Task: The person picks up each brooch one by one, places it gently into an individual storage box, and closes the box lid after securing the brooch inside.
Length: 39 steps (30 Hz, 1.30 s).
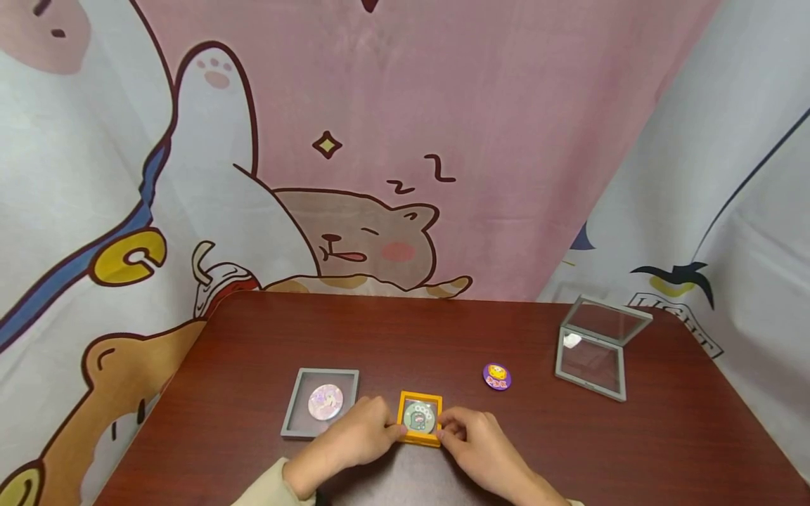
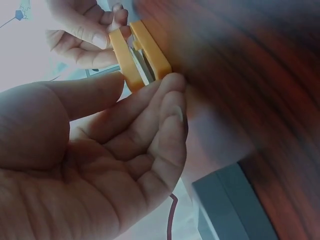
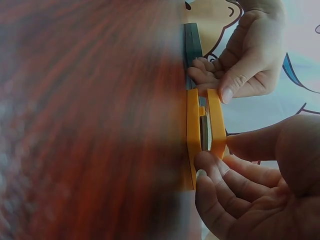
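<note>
Between the two hands on the table is a small yellow display case (image 1: 420, 396) with clear panes. A round green badge (image 1: 418, 420) with a cartoon figure lies inside it. Both wrist views show the case as two yellow halves (image 2: 150, 47) standing slightly apart, with a thin edge visible in the gap. My left hand (image 1: 363, 436) pinches the near left corner between thumb and fingers. At the right side, my right hand (image 1: 484, 450) grips the upper half (image 3: 216, 122) with its thumb and fingertips.
Left of the hands lies a grey display case (image 1: 290, 414) with a pink badge (image 1: 325, 403) showing in it. A purple badge (image 1: 497, 377) lies loose beyond the right hand. Farther right, another grey case (image 1: 623, 379) stands with its lid raised. A patterned curtain (image 1: 506, 140) hangs behind the table.
</note>
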{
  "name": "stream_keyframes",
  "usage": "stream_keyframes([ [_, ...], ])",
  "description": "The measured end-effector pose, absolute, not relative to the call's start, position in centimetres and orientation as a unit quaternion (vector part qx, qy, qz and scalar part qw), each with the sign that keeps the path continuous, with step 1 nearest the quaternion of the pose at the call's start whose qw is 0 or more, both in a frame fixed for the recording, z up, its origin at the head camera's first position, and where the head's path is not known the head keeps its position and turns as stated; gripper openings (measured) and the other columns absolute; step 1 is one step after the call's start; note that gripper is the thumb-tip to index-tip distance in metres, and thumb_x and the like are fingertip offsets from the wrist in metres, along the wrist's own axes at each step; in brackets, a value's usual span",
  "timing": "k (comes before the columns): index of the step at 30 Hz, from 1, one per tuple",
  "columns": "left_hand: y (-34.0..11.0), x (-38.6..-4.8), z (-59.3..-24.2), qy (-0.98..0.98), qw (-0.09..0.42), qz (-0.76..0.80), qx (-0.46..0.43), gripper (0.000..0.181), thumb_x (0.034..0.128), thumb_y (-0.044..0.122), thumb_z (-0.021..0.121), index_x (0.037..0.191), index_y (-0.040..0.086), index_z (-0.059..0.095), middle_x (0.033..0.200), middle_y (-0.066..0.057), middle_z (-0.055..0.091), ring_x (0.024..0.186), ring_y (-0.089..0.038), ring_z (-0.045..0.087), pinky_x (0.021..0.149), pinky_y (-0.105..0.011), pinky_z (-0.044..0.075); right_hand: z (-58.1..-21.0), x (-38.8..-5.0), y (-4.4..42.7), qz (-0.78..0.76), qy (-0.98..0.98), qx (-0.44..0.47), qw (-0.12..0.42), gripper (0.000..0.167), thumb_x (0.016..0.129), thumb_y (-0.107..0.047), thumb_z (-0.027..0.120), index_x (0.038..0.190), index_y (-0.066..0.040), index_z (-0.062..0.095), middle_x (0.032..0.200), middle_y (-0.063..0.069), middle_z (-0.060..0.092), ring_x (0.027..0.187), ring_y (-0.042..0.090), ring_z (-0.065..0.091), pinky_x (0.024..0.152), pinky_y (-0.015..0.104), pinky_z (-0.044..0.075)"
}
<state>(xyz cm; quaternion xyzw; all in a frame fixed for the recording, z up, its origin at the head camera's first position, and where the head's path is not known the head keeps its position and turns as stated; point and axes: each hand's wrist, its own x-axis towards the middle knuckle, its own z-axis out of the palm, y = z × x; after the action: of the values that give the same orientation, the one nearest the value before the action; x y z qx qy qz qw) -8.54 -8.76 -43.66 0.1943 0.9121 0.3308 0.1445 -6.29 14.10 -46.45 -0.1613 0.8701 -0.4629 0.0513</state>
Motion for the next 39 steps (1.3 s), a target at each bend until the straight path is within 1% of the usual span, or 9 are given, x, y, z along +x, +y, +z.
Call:
stream_keyframes([
  [10,-8.7,-8.5,-44.1,0.912,0.134,0.334,0.196,0.042,0.0921,0.015,0.077,0.052,0.013,0.066,0.045,0.016,0.037,0.046,-0.004,0.035,0.044,-0.024,0.028,-46.6,-6.4,14.1,-0.448,0.876,-0.171,0.045,0.006,0.093,-0.005,0.075,0.099,-0.002,0.073,0.078,-0.007,0.069,0.069,-0.001,0.06,0.062,0.024,0.052],
  [17,-8.7,-8.7,-44.2,0.916,0.127,0.326,0.198,0.037,0.0915,0.016,0.079,0.056,0.014,0.07,0.047,0.015,0.041,0.048,-0.005,0.037,0.045,-0.025,0.031,-46.6,-6.5,14.2,-0.441,0.878,-0.181,0.044,0.007,0.092,-0.005,0.076,0.098,-0.004,0.073,0.079,-0.007,0.072,0.072,-0.001,0.062,0.063,0.024,0.053],
  [22,-8.7,-8.9,-44.6,0.915,0.118,0.32,0.215,0.037,0.0908,0.016,0.079,0.055,0.014,0.07,0.047,0.015,0.041,0.05,-0.006,0.038,0.045,-0.027,0.033,-46.7,-6.6,14.3,-0.438,0.878,-0.186,0.047,0.007,0.091,-0.004,0.077,0.097,-0.004,0.073,0.079,-0.006,0.073,0.072,-0.001,0.063,0.063,0.024,0.053],
  [25,-8.8,-9.1,-45.0,0.911,0.11,0.326,0.228,0.038,0.0895,0.014,0.08,0.053,0.013,0.069,0.045,0.017,0.038,0.048,-0.005,0.037,0.043,-0.026,0.032,-46.7,-6.7,14.3,-0.436,0.879,-0.188,0.051,0.008,0.091,-0.004,0.078,0.097,-0.003,0.073,0.079,-0.006,0.073,0.072,-0.001,0.063,0.063,0.024,0.053],
  [29,-8.8,-9.3,-45.3,0.911,0.111,0.326,0.227,0.044,0.0885,0.015,0.082,0.048,0.016,0.064,0.044,0.018,0.036,0.046,-0.003,0.034,0.043,-0.025,0.03,-46.8,-6.7,14.3,-0.435,0.878,-0.191,0.053,0.008,0.091,-0.004,0.078,0.097,-0.004,0.073,0.079,-0.005,0.073,0.072,-0.001,0.063,0.062,0.024,0.052],
  [30,-8.8,-9.6,-46.1,0.912,0.111,0.324,0.226,0.046,0.0884,0.017,0.083,0.047,0.019,0.062,0.044,0.019,0.035,0.046,-0.002,0.034,0.043,-0.025,0.03,-46.7,-6.7,14.4,-0.435,0.878,-0.192,0.052,0.008,0.091,-0.005,0.079,0.097,-0.004,0.073,0.079,-0.005,0.073,0.072,-0.001,0.063,0.062,0.024,0.052],
  [34,-8.6,-9.6,-45.9,0.916,0.114,0.314,0.22,0.045,0.0871,0.016,0.084,0.047,0.018,0.063,0.045,0.018,0.036,0.048,-0.003,0.035,0.045,-0.025,0.031,-46.7,-6.6,14.4,-0.438,0.876,-0.196,0.051,0.009,0.091,-0.006,0.079,0.097,-0.004,0.073,0.079,-0.004,0.073,0.071,0.0,0.063,0.062,0.024,0.052],
  [37,-8.4,-9.1,-44.2,0.918,0.119,0.311,0.215,0.042,0.0873,0.014,0.084,0.049,0.012,0.066,0.046,0.016,0.037,0.05,-0.004,0.035,0.047,-0.024,0.03,-46.7,-6.7,14.4,-0.44,0.874,-0.198,0.053,0.008,0.091,-0.005,0.079,0.096,-0.003,0.073,0.079,-0.004,0.074,0.072,0.0,0.064,0.062,0.024,0.052],
  [39,-8.4,-9.1,-43.9,0.919,0.12,0.309,0.214,0.042,0.0878,0.014,0.084,0.05,0.012,0.066,0.046,0.017,0.036,0.05,-0.003,0.034,0.047,-0.023,0.03,-46.7,-6.7,14.4,-0.435,0.876,-0.201,0.049,0.008,0.091,-0.006,0.079,0.096,-0.004,0.074,0.08,-0.004,0.074,0.072,0.001,0.065,0.062,0.024,0.053],
])
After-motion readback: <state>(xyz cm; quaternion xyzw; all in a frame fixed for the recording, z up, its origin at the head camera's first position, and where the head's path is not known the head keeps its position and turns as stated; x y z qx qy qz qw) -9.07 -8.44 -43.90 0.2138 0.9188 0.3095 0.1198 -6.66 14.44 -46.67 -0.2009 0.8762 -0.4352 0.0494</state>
